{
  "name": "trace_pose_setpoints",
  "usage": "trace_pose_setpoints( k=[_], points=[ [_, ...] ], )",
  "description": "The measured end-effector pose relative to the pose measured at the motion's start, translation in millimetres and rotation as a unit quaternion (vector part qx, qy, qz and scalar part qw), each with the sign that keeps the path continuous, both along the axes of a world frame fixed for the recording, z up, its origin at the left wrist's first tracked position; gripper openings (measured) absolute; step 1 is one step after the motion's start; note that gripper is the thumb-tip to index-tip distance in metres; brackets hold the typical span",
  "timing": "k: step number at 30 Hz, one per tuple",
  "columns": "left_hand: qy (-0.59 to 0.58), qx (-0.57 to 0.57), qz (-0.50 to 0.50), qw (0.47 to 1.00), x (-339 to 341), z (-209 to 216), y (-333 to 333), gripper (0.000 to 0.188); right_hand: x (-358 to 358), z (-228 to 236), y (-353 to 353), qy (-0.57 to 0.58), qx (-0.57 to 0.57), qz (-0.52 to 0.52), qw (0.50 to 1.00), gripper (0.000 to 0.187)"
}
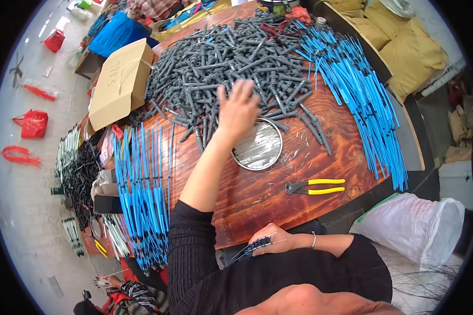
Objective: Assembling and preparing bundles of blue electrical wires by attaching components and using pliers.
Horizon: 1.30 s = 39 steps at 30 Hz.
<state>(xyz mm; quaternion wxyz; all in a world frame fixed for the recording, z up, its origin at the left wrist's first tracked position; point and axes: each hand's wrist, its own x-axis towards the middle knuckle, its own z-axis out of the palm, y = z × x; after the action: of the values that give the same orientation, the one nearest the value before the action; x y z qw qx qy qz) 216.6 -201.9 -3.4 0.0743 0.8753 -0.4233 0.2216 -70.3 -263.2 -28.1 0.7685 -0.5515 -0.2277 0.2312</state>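
Observation:
My left hand (239, 107) is over the near edge of a large heap of dark grey ribbed plastic stakes (205, 68). Its fingers are spread and slightly smeared by motion, and I see nothing held in them. Beside its wrist, a round metal dish (258, 146) holds many thin silvery pins. Down near the table's front edge, my right hand (273, 240) is closed around a small bundle of thin rods with black fittings (258, 245); thin ends stick out on both sides of the fist. A bracelet circles the right wrist.
Yellow-handled pincers (315, 186) lie on the wooden table (247, 215) near loose pins. Blue rods lie in bundles at right (357, 94) and left (142, 194). A cardboard box (120, 84) stands far left, a white sack (407, 226) at right. Another person's hand (109, 282) shows lower left.

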Motion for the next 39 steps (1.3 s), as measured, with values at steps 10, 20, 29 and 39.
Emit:
trace_pose_setpoints(
  k=[10,20,29,39],
  points=[
    [-0.049,-0.004,-0.033,0.998,16.9,-9.9,-76.0,0.028,-4.0,4.5,-19.0,0.042,0.041,-0.028,0.998,0.019],
    [0.219,-0.222,0.002,0.95,-19.7,28.4,-58.8,0.027,-14.6,-4.3,-28.3,0.043,0.032,-0.05,0.997,0.019],
    [0.638,-0.573,0.088,0.507,-198.2,51.9,119.5,0.025,-6.7,23.5,3.2,0.079,0.011,-0.129,0.988,0.016],
    [0.569,-0.733,-0.034,0.371,-297.6,47.7,209.6,0.024,-18.9,34.6,79.8,0.107,-0.061,-0.039,0.992,0.025]
  ],
)
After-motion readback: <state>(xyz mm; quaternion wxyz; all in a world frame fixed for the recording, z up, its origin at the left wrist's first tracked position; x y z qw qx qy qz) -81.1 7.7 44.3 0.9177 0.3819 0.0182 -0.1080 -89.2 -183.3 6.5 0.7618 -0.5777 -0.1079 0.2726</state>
